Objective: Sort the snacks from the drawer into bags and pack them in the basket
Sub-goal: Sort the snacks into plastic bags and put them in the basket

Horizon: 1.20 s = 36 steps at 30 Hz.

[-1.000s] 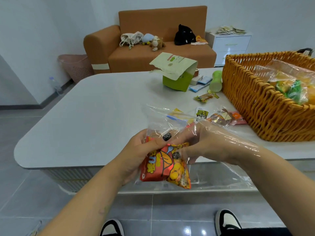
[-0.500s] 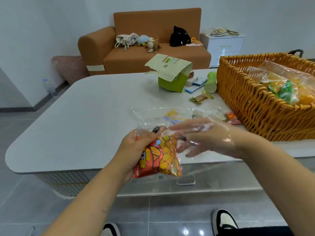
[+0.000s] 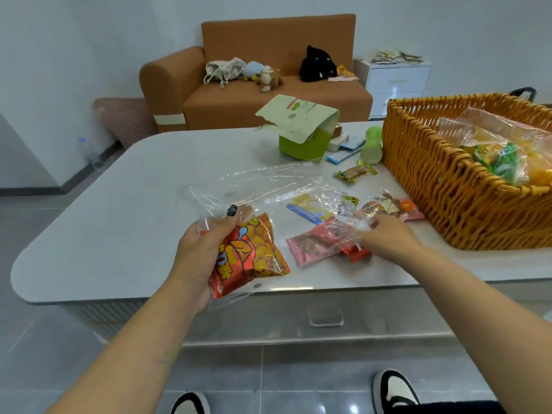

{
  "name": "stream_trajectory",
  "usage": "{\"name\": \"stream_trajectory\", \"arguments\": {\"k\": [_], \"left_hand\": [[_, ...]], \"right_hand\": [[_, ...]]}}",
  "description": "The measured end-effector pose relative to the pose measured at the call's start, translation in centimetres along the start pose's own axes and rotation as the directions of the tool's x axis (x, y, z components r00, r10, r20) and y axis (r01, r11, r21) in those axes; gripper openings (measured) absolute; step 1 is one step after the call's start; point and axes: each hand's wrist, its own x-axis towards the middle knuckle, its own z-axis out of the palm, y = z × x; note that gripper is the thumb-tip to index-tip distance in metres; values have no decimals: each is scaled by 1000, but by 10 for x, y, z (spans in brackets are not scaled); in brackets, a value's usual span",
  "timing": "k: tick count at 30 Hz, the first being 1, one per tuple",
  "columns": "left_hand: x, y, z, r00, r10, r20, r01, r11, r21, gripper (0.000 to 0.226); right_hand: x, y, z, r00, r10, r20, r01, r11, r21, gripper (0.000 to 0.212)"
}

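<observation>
At table edge: left hand point(image 3: 198, 252) grips bag point(image 3: 268, 189) holding orange packet point(image 3: 248, 252).
Change: right hand point(image 3: 385, 237), now out of the bag, pinches red packet point(image 3: 354, 252); next snack follows.

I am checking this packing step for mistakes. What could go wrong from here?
1. The left hand grips the clear bag low, around the orange snack pack; the wide loose mouth may fold shut before the next snack goes in.
2. The right hand reaches for the red packet, which lies against the pink packet, so it may drag that one toward the table edge.
</observation>
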Motion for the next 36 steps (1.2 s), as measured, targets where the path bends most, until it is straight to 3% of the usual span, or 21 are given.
{"name": "stream_trajectory", "arguments": {"k": [2,3,5,7,8,10,11,14,16,17,20,25,27,30,32,35,36], "left_hand": [[1,-1,0,1000,-3,2,3,1000,6,24],[1,-1,-1,1000,-6,5,6,1000,12,27],[0,-1,-2,1000,-10,10,10,1000,13,29],[0,-1,-4,1000,-9,6,8,1000,14,30],[0,-1,-5,1000,-6,2,6,1000,13,31],[0,-1,-7,1000,-8,-6,8,1000,10,34],[0,-1,-8,1000,-9,-9,10,1000,8,34],[-1,-1,-9,1000,-10,-6,10,1000,5,39],[-2,-1,-9,1000,-9,5,9,1000,11,48],[-2,-2,-10,1000,-7,11,7,1000,14,53],[-1,-2,-9,1000,-6,18,6,1000,17,60],[-3,-3,0,999,-8,32,8,1000,8,63],[-4,-5,4,999,-7,37,7,1000,5,59],[-5,-8,9,999,-8,40,7,1000,18,58],[-6,-9,13,999,-5,46,4,1000,24,56],[-6,-11,18,998,-4,60,2,999,33,52],[-6,-12,19,998,-3,63,1,999,37,51]], "right_hand": [[0,-8,6,999,2,50,2,997,-81,104],[1,-10,8,998,14,66,-8,995,-101,107],[4,-12,11,995,64,82,-63,998,-17,92],[5,-14,9,993,73,98,-81,993,87,46],[5,-14,8,995,62,77,-69,994,90,36],[10,-12,4,1000,4,-10,-3,999,33,39],[10,-10,1,991,-67,-119,62,997,-48,46],[13,3,-15,840,-317,-440,220,941,-258,57],[15,18,-21,730,-460,-505,296,879,-373,58],[15,25,-22,722,-503,-475,307,848,-432,59],[12,46,-12,801,-510,-313,307,799,-517,66],[1,55,-9,764,-581,-282,448,791,-416,63],[-8,55,-7,743,-613,-269,523,782,-339,55],[-26,55,-7,748,-629,-213,576,774,-262,24],[-35,61,-7,801,-594,-75,567,792,-225,19],[-46,67,-8,894,-382,233,433,871,-233,50],[-48,66,-8,903,-330,276,398,884,-246,55]]}}
